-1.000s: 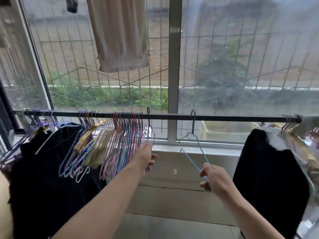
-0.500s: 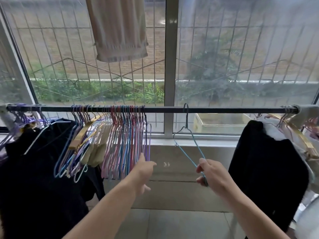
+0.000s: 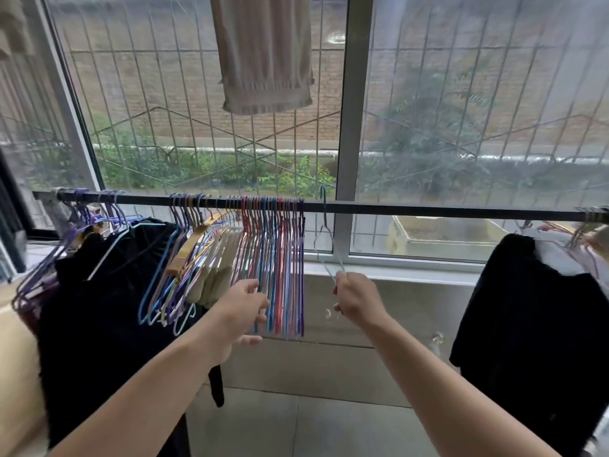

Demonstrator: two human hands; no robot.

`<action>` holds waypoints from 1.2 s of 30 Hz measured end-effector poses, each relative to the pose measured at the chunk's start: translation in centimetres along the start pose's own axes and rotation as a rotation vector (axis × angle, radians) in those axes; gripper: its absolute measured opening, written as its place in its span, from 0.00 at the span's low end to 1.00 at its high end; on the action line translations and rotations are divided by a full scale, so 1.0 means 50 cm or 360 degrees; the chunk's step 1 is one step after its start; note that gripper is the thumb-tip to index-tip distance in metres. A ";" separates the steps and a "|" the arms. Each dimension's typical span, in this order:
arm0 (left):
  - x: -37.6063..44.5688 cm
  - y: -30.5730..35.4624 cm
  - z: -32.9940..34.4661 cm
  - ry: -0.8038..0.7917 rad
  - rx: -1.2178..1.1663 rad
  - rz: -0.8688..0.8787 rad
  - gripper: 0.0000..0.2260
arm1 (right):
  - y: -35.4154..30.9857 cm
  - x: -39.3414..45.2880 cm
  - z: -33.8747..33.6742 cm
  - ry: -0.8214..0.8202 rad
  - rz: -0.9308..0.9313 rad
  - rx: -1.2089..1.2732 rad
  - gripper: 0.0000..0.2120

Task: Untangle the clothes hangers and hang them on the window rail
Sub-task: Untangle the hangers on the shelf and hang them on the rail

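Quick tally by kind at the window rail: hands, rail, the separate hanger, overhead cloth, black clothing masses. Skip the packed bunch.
Hands: 2, left hand and right hand
Rail: 1
Lone blue hanger, gripped by the right hand: 1
Beige cloth overhead: 1
Black clothing masses: 2, left and right
Total: 7
Packed bunch: too dense to count.

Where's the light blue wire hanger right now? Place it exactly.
In the head view the light blue hanger hangs on the rail near centre, just right of the packed coloured hangers, its lower end held by the right hand.
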State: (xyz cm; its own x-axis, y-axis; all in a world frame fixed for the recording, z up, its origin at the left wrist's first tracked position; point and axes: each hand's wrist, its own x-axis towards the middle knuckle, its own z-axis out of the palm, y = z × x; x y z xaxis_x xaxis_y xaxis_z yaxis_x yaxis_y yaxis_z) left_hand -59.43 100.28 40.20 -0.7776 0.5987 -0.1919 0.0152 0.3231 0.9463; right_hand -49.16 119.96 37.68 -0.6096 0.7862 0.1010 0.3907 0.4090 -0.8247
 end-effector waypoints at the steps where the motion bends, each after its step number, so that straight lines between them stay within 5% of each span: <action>1: -0.001 -0.002 -0.001 0.0006 -0.0012 -0.0006 0.23 | 0.007 0.004 0.015 -0.0015 -0.0003 -0.0030 0.26; 8: -0.010 -0.004 -0.008 0.0047 -0.0087 -0.0050 0.26 | 0.041 -0.002 0.088 -0.0108 -0.0046 -0.0142 0.14; 21: -0.034 -0.022 -0.039 -0.0002 -0.0131 -0.0046 0.25 | 0.029 -0.009 0.163 -0.0207 -0.0011 -0.0170 0.30; 28: -0.043 -0.085 -0.005 -0.0281 -0.0141 -0.0139 0.10 | 0.098 -0.083 0.140 -0.0049 0.0116 -0.0045 0.31; 36: -0.137 -0.209 0.264 -0.0845 -0.0103 -0.0286 0.09 | 0.378 -0.342 -0.022 0.0297 0.0641 -0.0065 0.25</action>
State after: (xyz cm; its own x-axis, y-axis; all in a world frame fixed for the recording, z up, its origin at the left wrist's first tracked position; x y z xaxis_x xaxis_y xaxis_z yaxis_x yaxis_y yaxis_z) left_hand -45.97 102.50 28.19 -0.3411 0.8303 -0.4406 -0.1398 0.4187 0.8973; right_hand -30.59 114.77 20.99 -0.2698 0.9552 -0.1217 0.6008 0.0682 -0.7965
